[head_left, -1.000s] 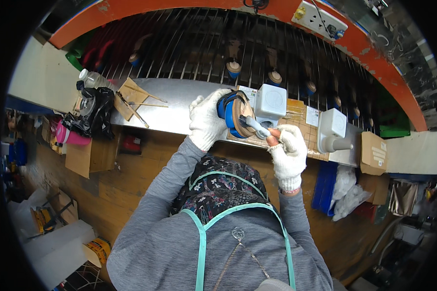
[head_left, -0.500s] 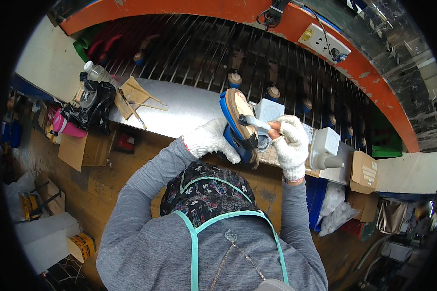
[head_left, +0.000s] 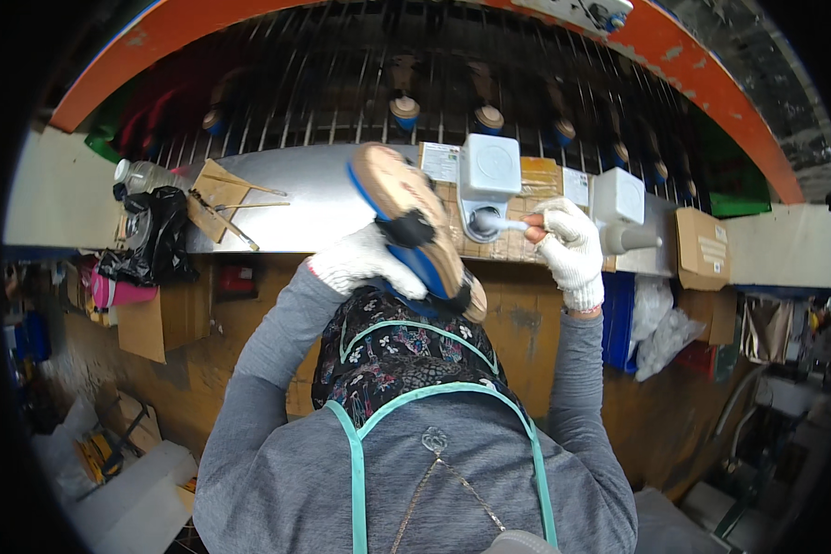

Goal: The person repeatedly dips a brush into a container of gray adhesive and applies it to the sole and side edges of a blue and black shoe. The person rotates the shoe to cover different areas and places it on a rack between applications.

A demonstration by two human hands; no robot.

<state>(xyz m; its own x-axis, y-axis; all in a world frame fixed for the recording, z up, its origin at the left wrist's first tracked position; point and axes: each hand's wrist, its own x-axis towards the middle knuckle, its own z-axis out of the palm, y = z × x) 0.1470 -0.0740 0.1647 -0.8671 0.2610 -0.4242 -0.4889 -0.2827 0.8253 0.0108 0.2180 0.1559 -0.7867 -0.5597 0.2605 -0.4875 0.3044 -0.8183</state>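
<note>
My left hand point(head_left: 365, 263), in a white glove, is closed around a shoe point(head_left: 392, 183) with blue sides, a black strap and its tan underside turned up. My right hand point(head_left: 568, 247), gloved with bare fingertips, grips a pale-handled brush point(head_left: 515, 224). The brush's head is down in the round mouth of a white glue pot point(head_left: 489, 168) with a square upright tank. That pot stands on a cardboard-covered patch of the metal bench point(head_left: 309, 198), right of the shoe. The bristles are hidden inside the mouth.
Beyond the bench runs a rack of metal rods point(head_left: 323, 111) carrying several shoes, under an orange frame point(head_left: 702, 102). A second white pot point(head_left: 619, 198) and a cardboard box point(head_left: 702, 247) stand at right. Thin sticks on cardboard point(head_left: 220, 189) and a black plastic bag point(head_left: 162, 235) are at left.
The brush has left the shoe's underside and moved into the glue pot's mouth. My left hand has shifted left with the shoe, tilting it. The whole view has also shifted.
</note>
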